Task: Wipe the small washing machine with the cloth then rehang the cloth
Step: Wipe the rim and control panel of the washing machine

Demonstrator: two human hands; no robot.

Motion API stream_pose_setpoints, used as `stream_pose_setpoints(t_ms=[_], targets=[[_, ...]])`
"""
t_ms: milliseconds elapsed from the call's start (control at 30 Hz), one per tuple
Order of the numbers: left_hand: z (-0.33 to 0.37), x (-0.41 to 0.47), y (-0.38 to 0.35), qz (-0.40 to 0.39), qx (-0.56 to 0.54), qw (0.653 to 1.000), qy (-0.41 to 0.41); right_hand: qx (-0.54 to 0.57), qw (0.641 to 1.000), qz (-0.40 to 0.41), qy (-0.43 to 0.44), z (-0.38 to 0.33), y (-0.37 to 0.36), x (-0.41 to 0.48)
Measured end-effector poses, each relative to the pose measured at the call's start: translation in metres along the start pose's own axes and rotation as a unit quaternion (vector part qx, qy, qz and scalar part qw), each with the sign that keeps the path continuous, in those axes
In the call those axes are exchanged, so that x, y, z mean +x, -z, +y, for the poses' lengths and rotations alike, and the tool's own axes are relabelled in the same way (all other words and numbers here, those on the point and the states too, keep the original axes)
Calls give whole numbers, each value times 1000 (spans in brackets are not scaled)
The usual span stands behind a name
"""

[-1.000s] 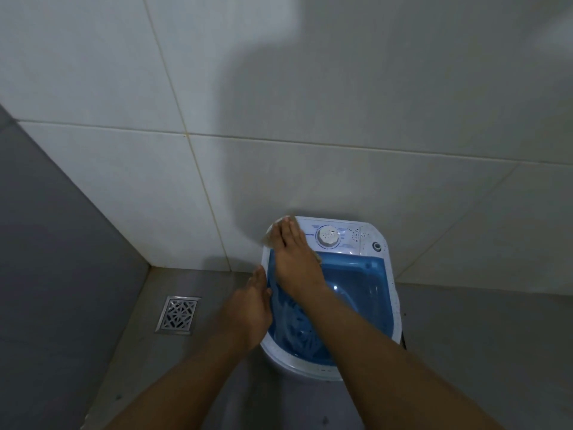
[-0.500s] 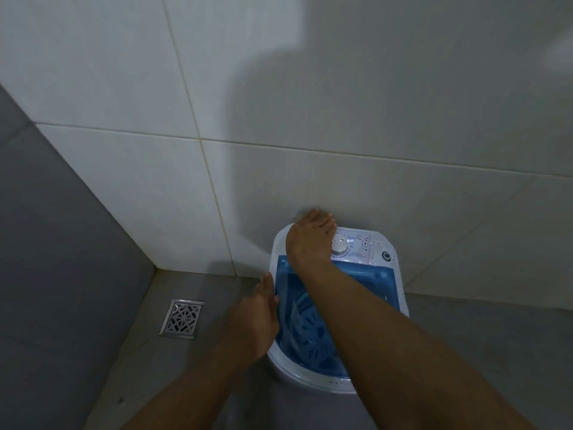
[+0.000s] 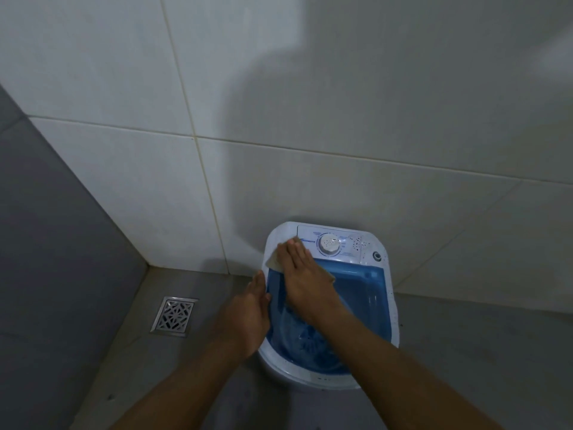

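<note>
Blue tub of the washing machine [image 3: 310, 378] holds its ribbed agitator [image 3: 313, 339]. Right hand [image 3: 302, 276], fingers straight, presses the beige cloth [image 3: 273, 260] onto the back-left rim corner — left hand [image 3: 248, 318] lies flat against the left rim.

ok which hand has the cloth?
The right hand: it presses the cloth flat on the washing machine, at its back-left corner. The left hand rests bare on the left rim.

Legible text: none. You will find small blue print [image 3: 308, 240] on the white control panel [image 3: 352, 245] of the small white-and-blue plastic washing machine [image 3: 391, 308], either side of its round white dial [image 3: 329, 243]; all of it is too blurred to read.
</note>
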State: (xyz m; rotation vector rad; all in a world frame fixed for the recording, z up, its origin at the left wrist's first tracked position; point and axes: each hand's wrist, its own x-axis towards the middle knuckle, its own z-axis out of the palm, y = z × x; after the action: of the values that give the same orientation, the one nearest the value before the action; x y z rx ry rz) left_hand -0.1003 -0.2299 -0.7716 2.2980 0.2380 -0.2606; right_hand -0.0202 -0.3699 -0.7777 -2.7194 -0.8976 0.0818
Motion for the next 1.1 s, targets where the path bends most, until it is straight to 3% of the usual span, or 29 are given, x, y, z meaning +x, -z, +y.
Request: stream_pose_setpoints(t_ms=[333,400,500,733,833,1000,1100], targets=[[2,0,-4,-3,-12,1000,11,-59,997,19,-36,15,14,51],[3,-2,0,-16,-8,999,38,-66,998,6,-8,8,13,61],[1,-2,0,-10,63,998,4,-55,997,-25,57,-1,12,60],[3,-4,3,14,74,997,-17,-40,991,-70,110,9,14,27],[3,-3,2,16,64,998,-13,-67,990,-75,96,17,20,32],[8,-3,4,1,68,998,-8,-114,993,-23,1,14,25,72],[7,-5,4,-4,70,998,-7,-107,994,-16,11,3,17,78]])
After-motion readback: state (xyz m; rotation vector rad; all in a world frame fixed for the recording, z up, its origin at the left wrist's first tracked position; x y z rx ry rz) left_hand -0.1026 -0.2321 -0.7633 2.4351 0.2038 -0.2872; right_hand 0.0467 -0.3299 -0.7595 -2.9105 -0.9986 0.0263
